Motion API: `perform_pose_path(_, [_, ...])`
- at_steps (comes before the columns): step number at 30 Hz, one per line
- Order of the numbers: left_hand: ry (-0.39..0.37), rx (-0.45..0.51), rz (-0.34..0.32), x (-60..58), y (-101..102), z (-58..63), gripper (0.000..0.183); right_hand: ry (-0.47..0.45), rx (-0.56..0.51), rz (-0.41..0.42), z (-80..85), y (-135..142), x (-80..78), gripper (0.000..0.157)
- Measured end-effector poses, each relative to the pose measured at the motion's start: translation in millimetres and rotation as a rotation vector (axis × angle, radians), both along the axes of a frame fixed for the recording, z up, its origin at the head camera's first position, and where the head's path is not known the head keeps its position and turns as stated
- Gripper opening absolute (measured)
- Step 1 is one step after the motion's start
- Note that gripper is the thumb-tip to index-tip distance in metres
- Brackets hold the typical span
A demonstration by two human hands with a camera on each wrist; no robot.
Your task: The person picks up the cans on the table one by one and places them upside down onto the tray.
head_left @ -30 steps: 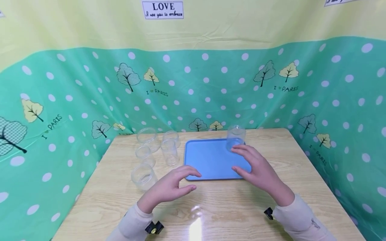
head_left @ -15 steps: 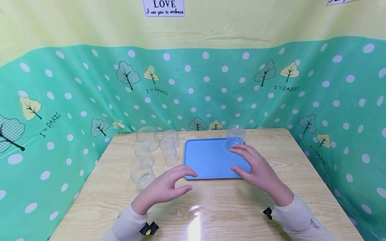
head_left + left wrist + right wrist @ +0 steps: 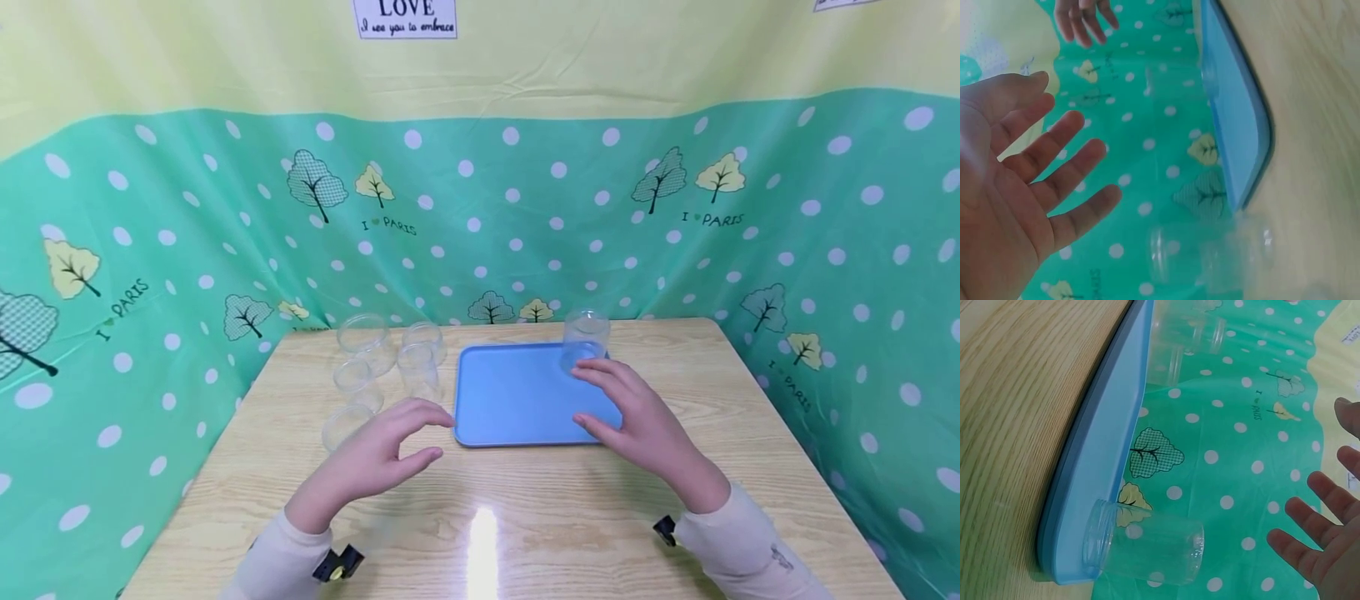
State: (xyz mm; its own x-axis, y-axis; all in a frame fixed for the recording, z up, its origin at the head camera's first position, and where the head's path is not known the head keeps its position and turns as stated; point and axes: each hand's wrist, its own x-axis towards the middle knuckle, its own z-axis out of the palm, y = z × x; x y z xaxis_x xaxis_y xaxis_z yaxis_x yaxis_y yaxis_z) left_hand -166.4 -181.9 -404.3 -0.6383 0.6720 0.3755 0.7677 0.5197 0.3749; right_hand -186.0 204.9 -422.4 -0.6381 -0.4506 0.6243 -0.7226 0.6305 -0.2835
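My left hand (image 3: 375, 454) hovers over the table, left of the blue tray (image 3: 525, 396), its fingers spread and holding nothing. Beside and behind it stand several clear jars, among them a wide jar (image 3: 363, 335) and a tall narrow jar (image 3: 420, 371). A low front jar (image 3: 339, 427) is partly hidden by this hand. My right hand (image 3: 637, 417) hangs over the tray's right side, fingers apart and holding nothing. Behind it one clear jar (image 3: 585, 337) stands on the tray's back right corner. In the right wrist view that jar's threaded neck (image 3: 1096, 534) meets the tray, so it is upside down.
The wooden table (image 3: 540, 517) reflects a bright light near its front. A green and yellow printed cloth (image 3: 517, 217) closes off the back and both sides. Two more small jars, a left jar (image 3: 356, 379) and a back jar (image 3: 425, 337), stand within the left group.
My left hand has moved left, away from the tray and toward the jars, now covering part of the front one. My right hand and the jar on the tray stay almost where they were.
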Motion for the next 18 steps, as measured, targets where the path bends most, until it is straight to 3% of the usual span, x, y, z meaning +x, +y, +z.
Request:
perform_pose_path(8, [0.071,-0.104,0.073,-2.8,-22.7,8.8,0.033,0.013,-0.005,0.019,-1.1,-0.8,-1.1,0.065])
perform_pose_path(18, [0.071,-0.223,0.153,-10.8,-42.1,17.6,0.039,0.018,-0.003,0.022,-0.8,-0.4,-1.0,0.064])
